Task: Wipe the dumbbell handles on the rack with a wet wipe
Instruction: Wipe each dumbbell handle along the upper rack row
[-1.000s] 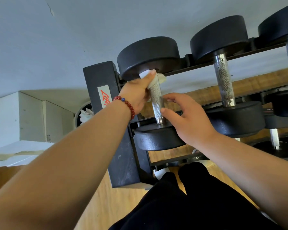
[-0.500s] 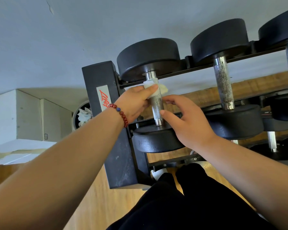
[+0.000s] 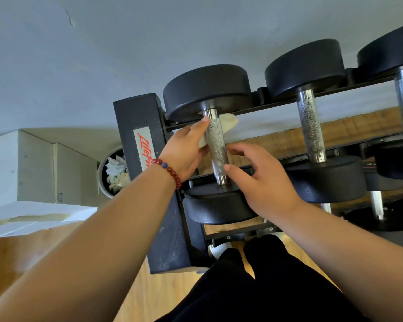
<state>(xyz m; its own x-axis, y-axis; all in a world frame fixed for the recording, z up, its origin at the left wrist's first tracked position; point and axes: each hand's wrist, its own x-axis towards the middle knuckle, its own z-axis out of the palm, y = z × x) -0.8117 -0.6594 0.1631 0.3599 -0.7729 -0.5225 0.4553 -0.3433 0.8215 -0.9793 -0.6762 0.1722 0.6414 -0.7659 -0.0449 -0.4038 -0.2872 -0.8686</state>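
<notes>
L hand [image 3: 184, 149] grips wet wipe [image 3: 229, 123]. Wipe was over front of 1st handle [image 3: 215, 145], now slid behind it near top end. R hand [image 3: 265, 184] open, thumb touching handle low. Prob. backside pass — next handle [image 3: 311, 129] on rack [image 3: 135, 112] looks unwiped.

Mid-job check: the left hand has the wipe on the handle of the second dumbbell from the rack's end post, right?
No. The head view shows the left hand holding the wipe on the handle of the first dumbbell, right beside the rack's end post; the second dumbbell's handle is untouched.
</notes>
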